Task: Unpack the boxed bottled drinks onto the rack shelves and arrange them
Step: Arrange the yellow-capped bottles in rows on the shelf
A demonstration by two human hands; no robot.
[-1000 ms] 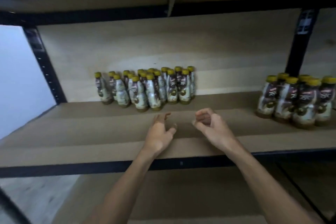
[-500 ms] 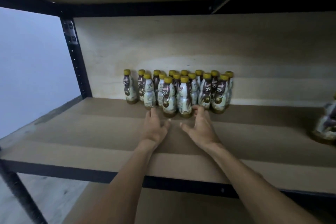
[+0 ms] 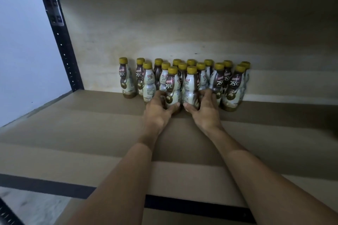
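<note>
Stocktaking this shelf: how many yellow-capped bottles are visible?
16 bottles: eight at the back, six in the middle, two in front, gripped by the left hand and right hand. Some may be hidden.

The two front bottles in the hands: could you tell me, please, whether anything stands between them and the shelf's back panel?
Yes. The left hand grips the front left bottle and the right hand the front right bottle. Rows of other bottles stand directly behind them, before the back panel. Straight back looks blocked.
</note>
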